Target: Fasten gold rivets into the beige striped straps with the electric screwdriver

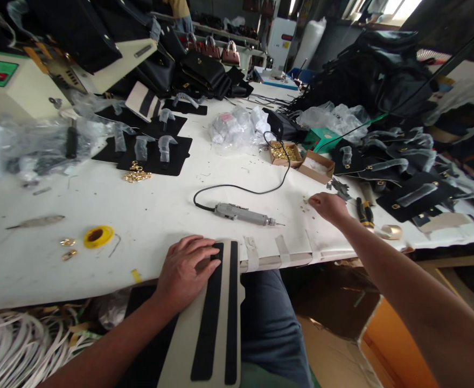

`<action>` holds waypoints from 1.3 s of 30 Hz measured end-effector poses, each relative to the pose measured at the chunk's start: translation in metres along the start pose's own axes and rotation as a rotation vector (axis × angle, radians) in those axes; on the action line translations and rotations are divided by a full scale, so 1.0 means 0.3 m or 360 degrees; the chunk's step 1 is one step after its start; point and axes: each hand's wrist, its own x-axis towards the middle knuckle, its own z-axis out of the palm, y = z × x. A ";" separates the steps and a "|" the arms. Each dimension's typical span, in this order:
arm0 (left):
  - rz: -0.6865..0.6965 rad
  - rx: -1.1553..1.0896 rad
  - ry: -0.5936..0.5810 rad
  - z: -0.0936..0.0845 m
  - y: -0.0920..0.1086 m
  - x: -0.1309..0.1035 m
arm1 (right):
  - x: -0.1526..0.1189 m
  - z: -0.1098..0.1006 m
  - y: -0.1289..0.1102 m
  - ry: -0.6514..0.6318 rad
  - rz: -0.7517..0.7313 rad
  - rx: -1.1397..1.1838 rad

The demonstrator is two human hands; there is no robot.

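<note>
My left hand [188, 272] lies on a cream panel with two black strips [217, 345], its fingers stretched out over the panel's upper end. The panel rests partly on my lap, against the table edge. Farther right, my right hand [329, 208] is closed just above the white table, beside several tiny gold-coloured metal pieces [305, 205]. Whatever its fingertips pinch, if anything, is hidden. Between my hands lies a grey electric screwdriver [243, 213], its bit pointing right and its black cord curving back.
Beyond the screwdriver stand a box of gold-coloured hardware [284, 153] and a small cardboard box [315, 167]. Pliers [365, 212] lie right of my right hand. At left are yellow tape [98, 236] and black bag panels [156, 153]. Black bag parts [417, 196] crowd the right side.
</note>
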 end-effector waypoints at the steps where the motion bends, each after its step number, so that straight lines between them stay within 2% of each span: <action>1: -0.0004 -0.0002 -0.0001 -0.001 0.002 0.001 | -0.003 0.002 0.001 0.0021 0.0043 0.0030; 7: -0.0077 -0.0065 -0.0021 -0.014 0.030 -0.006 | -0.036 -0.031 -0.020 0.0136 0.0213 0.0272; 10: -0.0085 -0.0096 -0.0017 -0.009 0.034 -0.012 | -0.095 -0.070 -0.098 0.0211 0.0239 0.0510; 12: -0.0085 -0.0098 -0.0021 -0.003 0.030 -0.016 | -0.173 -0.090 -0.204 0.0148 0.0143 0.0866; 15: -0.0093 -0.0097 -0.0034 0.001 0.027 -0.019 | -0.333 -0.093 -0.429 -0.0234 -0.0324 0.1440; 17: -0.0093 -0.0096 -0.0046 0.001 0.028 -0.021 | -0.430 -0.073 -0.583 -0.0474 -0.0617 0.1494; 19: -0.0089 -0.0094 -0.0054 0.001 0.029 -0.023 | -0.491 -0.046 -0.706 -0.0500 -0.0749 0.1454; 21: -0.0084 -0.0096 -0.0060 0.000 0.028 -0.025 | -0.516 -0.023 -0.780 -0.0426 -0.0798 0.1355; 24: -0.0084 -0.0104 -0.0055 0.000 0.026 -0.027 | -0.519 -0.009 -0.819 -0.0326 -0.0840 0.1213; 30: -0.0096 -0.0115 -0.0079 0.001 0.024 -0.028 | -0.527 -0.018 -0.827 -0.0286 -0.0882 0.1086; 39: -0.0084 -0.0123 -0.0103 0.001 0.022 -0.029 | -0.504 -0.039 -0.851 -0.0468 -0.0515 0.0992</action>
